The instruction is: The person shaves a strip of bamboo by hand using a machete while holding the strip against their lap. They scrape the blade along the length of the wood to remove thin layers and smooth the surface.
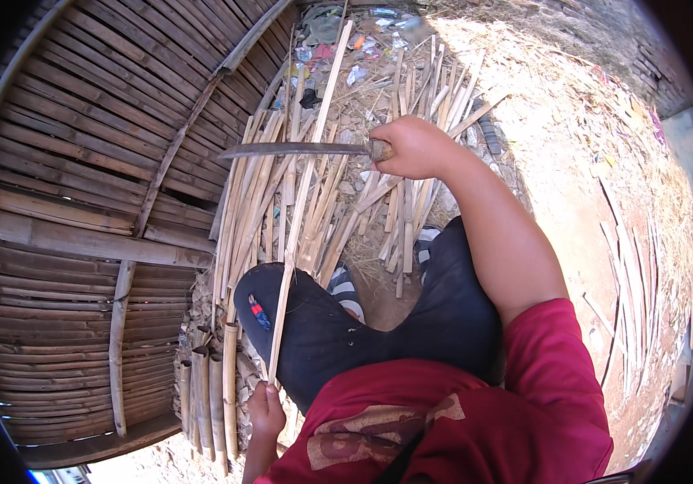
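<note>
My right hand (412, 148) is shut on the handle of a long knife (294, 149), its blade pointing left, level above the heap of bamboo strips. My left hand (266, 410) grips the near end of one long thin bamboo strip (304, 187). That strip runs up across my left knee (282, 310) and crosses under the blade toward the far end of the heap. I sit with both knees bent, in dark trousers and a red shirt.
A heap of split bamboo strips (258, 202) lies in front of my feet. A woven bamboo wall (80, 202) fills the left. Short bamboo stakes (205, 395) stand by my left hand. Litter (346, 48) lies beyond, more strips (632, 266) on the right ground.
</note>
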Available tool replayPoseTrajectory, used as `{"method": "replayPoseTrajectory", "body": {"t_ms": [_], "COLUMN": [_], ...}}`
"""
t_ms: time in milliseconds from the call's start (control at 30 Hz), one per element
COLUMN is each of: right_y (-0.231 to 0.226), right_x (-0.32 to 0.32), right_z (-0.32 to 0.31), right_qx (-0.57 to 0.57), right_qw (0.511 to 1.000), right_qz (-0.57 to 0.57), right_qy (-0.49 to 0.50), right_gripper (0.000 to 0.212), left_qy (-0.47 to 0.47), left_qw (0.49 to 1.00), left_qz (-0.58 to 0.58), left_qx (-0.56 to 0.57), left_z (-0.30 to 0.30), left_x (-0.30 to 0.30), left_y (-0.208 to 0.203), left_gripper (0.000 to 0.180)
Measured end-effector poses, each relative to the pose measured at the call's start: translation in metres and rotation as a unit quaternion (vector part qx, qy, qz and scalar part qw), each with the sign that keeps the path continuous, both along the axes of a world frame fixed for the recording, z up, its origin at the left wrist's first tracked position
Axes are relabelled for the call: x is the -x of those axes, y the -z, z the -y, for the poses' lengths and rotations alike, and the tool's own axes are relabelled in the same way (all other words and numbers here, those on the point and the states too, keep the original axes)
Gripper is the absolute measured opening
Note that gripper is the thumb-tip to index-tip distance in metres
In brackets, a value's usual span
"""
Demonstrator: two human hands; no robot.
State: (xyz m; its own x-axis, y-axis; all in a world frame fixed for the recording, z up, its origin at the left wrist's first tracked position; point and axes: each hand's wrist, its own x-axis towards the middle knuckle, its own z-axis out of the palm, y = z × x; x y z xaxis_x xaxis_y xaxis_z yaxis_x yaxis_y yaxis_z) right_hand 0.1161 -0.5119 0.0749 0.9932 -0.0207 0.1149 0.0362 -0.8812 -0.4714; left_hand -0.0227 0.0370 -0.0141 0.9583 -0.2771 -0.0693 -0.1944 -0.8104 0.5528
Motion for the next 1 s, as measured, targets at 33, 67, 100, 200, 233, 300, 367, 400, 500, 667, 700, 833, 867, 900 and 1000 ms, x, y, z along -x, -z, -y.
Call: {"method": "replayPoseTrajectory", "body": {"t_ms": [33, 67, 100, 200, 233, 300, 367, 400, 500, 667, 700, 833, 867, 900, 1000], "right_y": [-0.002, -0.007, -0.011, -0.008, -0.007, -0.006, -0.002, -0.002, -0.003, -0.024, -0.021, 0.000, 0.000, 0.003, -0.001], "right_x": [0.002, 0.004, 0.007, 0.011, 0.006, -0.002, -0.004, -0.004, 0.004, 0.014, 0.013, -0.001, -0.002, -0.003, 0.004], "right_z": [-0.013, -0.028, -0.036, -0.043, -0.037, -0.008, 0.008, 0.013, 0.003, -0.044, -0.038, 0.010, 0.016, 0.019, -0.006], "right_qx": [0.021, 0.040, 0.061, 0.057, 0.034, -0.009, -0.042, -0.057, -0.037, 0.033, 0.001, -0.075, -0.070, -0.065, -0.059], "right_qw": [0.999, 0.995, 0.990, 0.984, 0.990, 0.998, 0.998, 0.995, 0.998, 0.981, 0.982, 0.991, 0.995, 0.997, 0.997], "right_qz": [-0.011, -0.022, -0.031, 0.020, 0.013, -0.007, 0.032, 0.052, 0.058, -0.055, -0.077, -0.051, -0.032, -0.012, 0.002], "right_qy": [-0.042, -0.084, -0.124, -0.168, -0.137, -0.067, 0.017, 0.061, -0.016, -0.182, -0.174, -0.093, -0.063, -0.033, -0.058], "right_gripper": [0.034, 0.034, 0.033, 0.027, 0.028, 0.029, 0.032, 0.033, 0.036, 0.037, 0.037, 0.036, 0.037, 0.037, 0.038], "left_qy": [-0.003, -0.007, -0.008, -0.008, -0.011, -0.011, 0.004, 0.006, 0.019, 0.042, 0.049, 0.054, 0.054, 0.056, 0.050], "left_qw": [1.000, 1.000, 1.000, 0.999, 0.999, 0.999, 0.998, 0.997, 0.997, 0.998, 0.997, 0.998, 0.998, 0.998, 0.998], "left_qz": [-0.001, -0.002, -0.001, 0.037, 0.041, 0.045, 0.063, 0.068, 0.068, 0.050, 0.051, 0.036, 0.038, 0.041, 0.007], "left_qx": [0.002, 0.003, 0.006, 0.016, 0.003, -0.017, -0.025, -0.029, -0.021, 0.008, 0.019, 0.007, 0.003, 0.000, 0.030], "left_z": [0.000, 0.002, 0.005, 0.010, 0.011, 0.014, 0.007, 0.009, 0.007, -0.003, -0.003, 0.005, 0.005, 0.005, -0.007], "left_x": [0.002, 0.003, 0.002, 0.004, 0.004, 0.003, 0.003, 0.003, 0.000, -0.003, -0.004, -0.009, -0.009, -0.009, -0.010], "left_y": [0.002, 0.001, 0.001, 0.002, 0.003, 0.007, 0.016, 0.015, 0.020, 0.024, 0.022, 0.011, 0.010, 0.010, 0.021], "left_gripper": [0.039, 0.038, 0.037, 0.035, 0.035, 0.035, 0.036, 0.036, 0.035, 0.034, 0.034, 0.035, 0.036, 0.036, 0.039]}}
